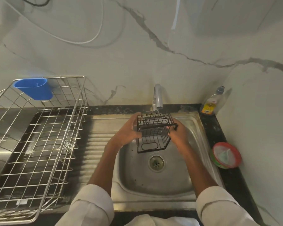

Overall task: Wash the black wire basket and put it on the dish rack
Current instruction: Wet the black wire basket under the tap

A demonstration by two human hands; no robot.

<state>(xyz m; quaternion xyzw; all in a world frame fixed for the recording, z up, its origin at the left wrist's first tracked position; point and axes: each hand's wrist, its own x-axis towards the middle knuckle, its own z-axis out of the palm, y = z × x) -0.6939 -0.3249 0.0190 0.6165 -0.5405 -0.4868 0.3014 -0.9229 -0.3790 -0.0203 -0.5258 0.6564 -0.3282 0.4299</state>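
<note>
Left grip (128, 131) and right grip (178, 136) clasping black wire basket (153, 132) between them (under tap (157, 98))

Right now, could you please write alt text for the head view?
Both hands, left hand and right hand, hold a black wire basket under the tap over a steel sink. An empty dish rack stands to the left.

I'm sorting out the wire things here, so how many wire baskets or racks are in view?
2. The black wire basket is held by both hands, left hand and right hand, over the sink under the tap. The metal dish rack stands left of the sink.
</note>
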